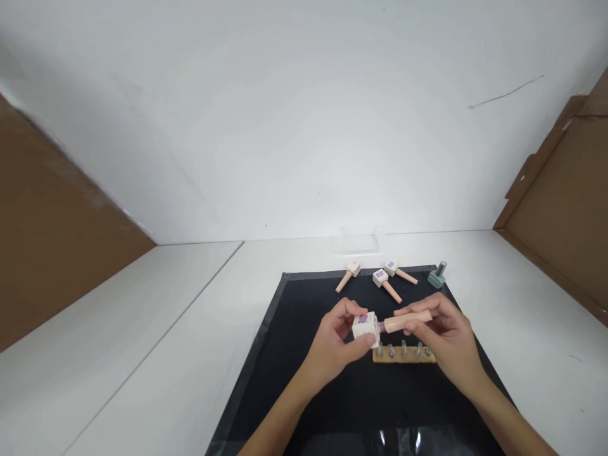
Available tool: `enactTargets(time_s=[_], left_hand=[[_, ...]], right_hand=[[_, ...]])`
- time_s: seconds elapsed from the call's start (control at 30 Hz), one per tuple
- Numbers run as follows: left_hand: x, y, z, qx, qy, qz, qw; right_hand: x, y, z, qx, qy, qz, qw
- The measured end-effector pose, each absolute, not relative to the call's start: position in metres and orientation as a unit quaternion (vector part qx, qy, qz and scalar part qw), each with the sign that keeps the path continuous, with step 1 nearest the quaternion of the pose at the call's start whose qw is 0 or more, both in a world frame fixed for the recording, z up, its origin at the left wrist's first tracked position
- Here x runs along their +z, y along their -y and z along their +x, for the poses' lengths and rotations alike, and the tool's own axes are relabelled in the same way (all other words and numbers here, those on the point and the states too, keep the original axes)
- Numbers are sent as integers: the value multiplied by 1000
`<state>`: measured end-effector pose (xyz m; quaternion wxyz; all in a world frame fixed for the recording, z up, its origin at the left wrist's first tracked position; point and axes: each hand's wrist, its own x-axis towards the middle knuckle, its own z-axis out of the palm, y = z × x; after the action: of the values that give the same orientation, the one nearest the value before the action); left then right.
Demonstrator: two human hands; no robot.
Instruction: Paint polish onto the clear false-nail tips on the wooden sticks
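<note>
My left hand [339, 339] grips a white square nail polish bottle [365, 328] with a purple mark on one face. The fingers of my right hand [444, 332] are closed on its long peach cap [406, 321], which points right. A short stretch of neck or brush shows between cap and bottle. Just below the hands lies a yellowish strip [403, 356] with several small clear pieces standing on it, its right end partly hidden by my right hand.
Three white bottles with peach caps [351, 270] [381, 277] [392, 268] lie at the back of the black mat [294, 316]. A teal bottle [436, 277] with a grey cap stands at the back right corner. Brown cardboard panels [61, 221] [565, 202] flank the white table.
</note>
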<state>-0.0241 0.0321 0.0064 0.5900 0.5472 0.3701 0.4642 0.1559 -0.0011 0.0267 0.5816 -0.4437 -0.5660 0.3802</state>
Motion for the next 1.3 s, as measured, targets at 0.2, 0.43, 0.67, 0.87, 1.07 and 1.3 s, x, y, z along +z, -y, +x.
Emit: enactTargets(time_s=[0.2, 0.43, 0.67, 0.87, 1.07, 1.3], left_hand=[[4, -31, -24, 473, -372, 591, 537], [-3, -31, -26, 509, -338, 641, 465], [-8, -30, -27, 561, -313, 692, 330], [-10, -30, -25, 595, -270, 703, 281], [-9, -28, -24, 601, -259, 702, 282], [-9, -28, -22, 604, -240, 717, 252]], right_hand=[[25, -2, 157, 392, 534, -446, 602], [28, -3, 150, 421, 511, -431, 613], [25, -9, 152, 446, 473, -417, 635], [24, -11, 154, 484, 438, -407, 639], [24, -10, 153, 485, 452, -396, 636], [24, -6, 152, 427, 521, -385, 630]])
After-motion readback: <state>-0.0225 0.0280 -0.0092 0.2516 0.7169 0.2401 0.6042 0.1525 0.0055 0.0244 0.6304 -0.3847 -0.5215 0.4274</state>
